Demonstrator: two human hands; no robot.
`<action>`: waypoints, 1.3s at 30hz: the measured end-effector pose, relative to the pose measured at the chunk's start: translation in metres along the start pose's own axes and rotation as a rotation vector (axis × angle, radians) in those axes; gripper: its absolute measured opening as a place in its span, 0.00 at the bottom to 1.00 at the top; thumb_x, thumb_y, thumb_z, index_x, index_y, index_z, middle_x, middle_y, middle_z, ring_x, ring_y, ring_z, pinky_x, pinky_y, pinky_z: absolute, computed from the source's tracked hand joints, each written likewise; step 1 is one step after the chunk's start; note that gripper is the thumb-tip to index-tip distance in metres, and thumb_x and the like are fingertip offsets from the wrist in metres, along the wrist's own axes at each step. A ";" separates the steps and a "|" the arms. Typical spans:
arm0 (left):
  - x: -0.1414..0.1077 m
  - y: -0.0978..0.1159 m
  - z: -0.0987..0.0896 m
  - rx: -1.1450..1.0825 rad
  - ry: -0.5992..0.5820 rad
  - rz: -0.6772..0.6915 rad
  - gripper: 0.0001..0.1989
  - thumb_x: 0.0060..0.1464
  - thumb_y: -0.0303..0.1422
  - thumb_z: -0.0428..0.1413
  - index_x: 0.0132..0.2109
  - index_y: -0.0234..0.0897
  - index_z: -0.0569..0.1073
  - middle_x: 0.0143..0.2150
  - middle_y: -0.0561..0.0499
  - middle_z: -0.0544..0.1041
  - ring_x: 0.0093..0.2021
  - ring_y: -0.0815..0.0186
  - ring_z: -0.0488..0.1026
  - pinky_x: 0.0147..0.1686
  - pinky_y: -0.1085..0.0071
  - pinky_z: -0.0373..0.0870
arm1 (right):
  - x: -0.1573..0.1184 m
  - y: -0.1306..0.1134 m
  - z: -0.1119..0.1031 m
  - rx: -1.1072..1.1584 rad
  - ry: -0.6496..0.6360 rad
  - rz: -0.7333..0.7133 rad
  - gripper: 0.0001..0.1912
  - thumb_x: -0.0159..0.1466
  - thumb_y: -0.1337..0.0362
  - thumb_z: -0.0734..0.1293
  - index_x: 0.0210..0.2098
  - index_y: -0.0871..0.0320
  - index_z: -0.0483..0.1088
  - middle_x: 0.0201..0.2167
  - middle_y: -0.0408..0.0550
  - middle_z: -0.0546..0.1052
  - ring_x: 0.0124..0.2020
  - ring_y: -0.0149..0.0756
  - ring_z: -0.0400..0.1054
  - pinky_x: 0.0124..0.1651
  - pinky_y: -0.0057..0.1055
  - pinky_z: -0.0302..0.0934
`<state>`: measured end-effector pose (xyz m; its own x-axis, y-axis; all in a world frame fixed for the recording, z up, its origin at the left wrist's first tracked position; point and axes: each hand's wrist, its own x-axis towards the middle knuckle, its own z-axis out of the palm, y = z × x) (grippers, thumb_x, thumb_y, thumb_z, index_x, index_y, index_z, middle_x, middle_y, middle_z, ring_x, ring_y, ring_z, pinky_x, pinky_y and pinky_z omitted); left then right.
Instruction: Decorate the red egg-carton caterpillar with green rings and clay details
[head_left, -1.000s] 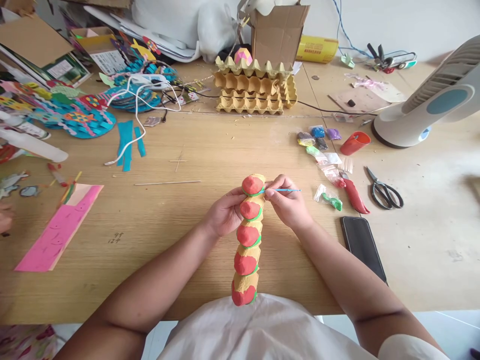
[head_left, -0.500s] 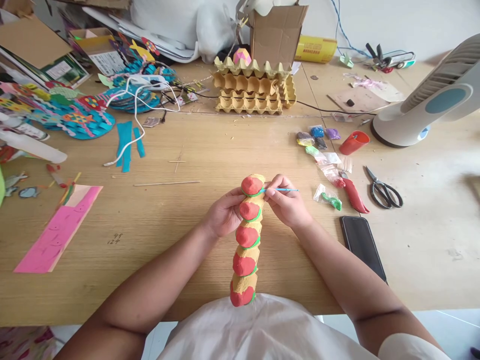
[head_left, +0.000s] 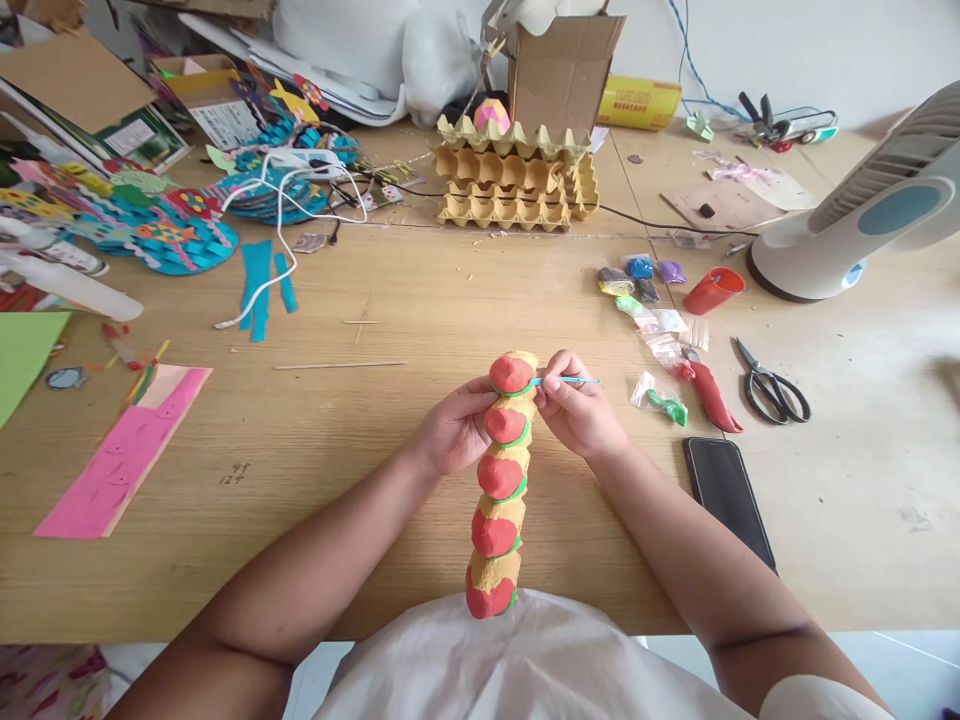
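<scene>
A strip of egg carton (head_left: 498,572) with several humps runs from my hands down to my lap. Red clay covers part of each hump, with a green clay edge along the lower right side. My left hand (head_left: 459,428) grips the strip near its far end, its fingers partly hidden behind it. In my right hand (head_left: 576,408) a thin blue modelling tool (head_left: 574,380) is pinched between thumb and fingers. Its left tip touches the green edge of the farthest hump.
To the right lie packets of clay (head_left: 640,266), a red cup (head_left: 714,290), a red-handled knife (head_left: 712,395), scissors (head_left: 772,382), a phone (head_left: 729,500) and a fan (head_left: 855,225). Egg cartons (head_left: 514,180) are stacked at the back. Pink paper (head_left: 124,455) and a wooden stick (head_left: 339,365) lie left.
The whole view has shifted slightly, and more of a green sheet shows at the left edge. Both hands keep their hold, with the tool tip still at the farthest hump.
</scene>
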<state>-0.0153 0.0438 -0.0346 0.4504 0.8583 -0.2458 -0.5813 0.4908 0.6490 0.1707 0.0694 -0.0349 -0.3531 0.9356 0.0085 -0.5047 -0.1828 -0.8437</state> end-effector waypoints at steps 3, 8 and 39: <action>0.001 0.001 0.000 0.032 0.001 0.009 0.12 0.50 0.39 0.69 0.43 0.43 0.85 0.37 0.48 0.83 0.34 0.59 0.75 0.34 0.65 0.69 | 0.000 -0.001 -0.002 0.010 -0.013 0.006 0.21 0.58 0.53 0.81 0.29 0.53 0.67 0.23 0.37 0.72 0.27 0.30 0.64 0.35 0.28 0.59; 0.004 0.002 -0.001 0.044 0.049 0.087 0.13 0.52 0.36 0.68 0.46 0.43 0.85 0.41 0.48 0.84 0.39 0.59 0.77 0.38 0.66 0.72 | -0.001 -0.005 -0.006 -0.165 -0.019 -0.078 0.18 0.59 0.52 0.80 0.31 0.52 0.69 0.30 0.41 0.76 0.35 0.36 0.69 0.42 0.34 0.63; 0.003 -0.007 0.008 0.228 0.165 0.213 0.09 0.50 0.33 0.69 0.40 0.37 0.86 0.35 0.51 0.83 0.36 0.66 0.79 0.37 0.71 0.76 | -0.015 -0.060 0.011 -1.499 -0.086 -0.615 0.02 0.66 0.65 0.74 0.37 0.50 0.81 0.38 0.47 0.67 0.40 0.42 0.66 0.44 0.43 0.63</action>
<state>-0.0045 0.0420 -0.0346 0.2095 0.9594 -0.1886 -0.4759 0.2686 0.8375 0.1977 0.0630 0.0210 -0.4652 0.7243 0.5089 0.5835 0.6833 -0.4390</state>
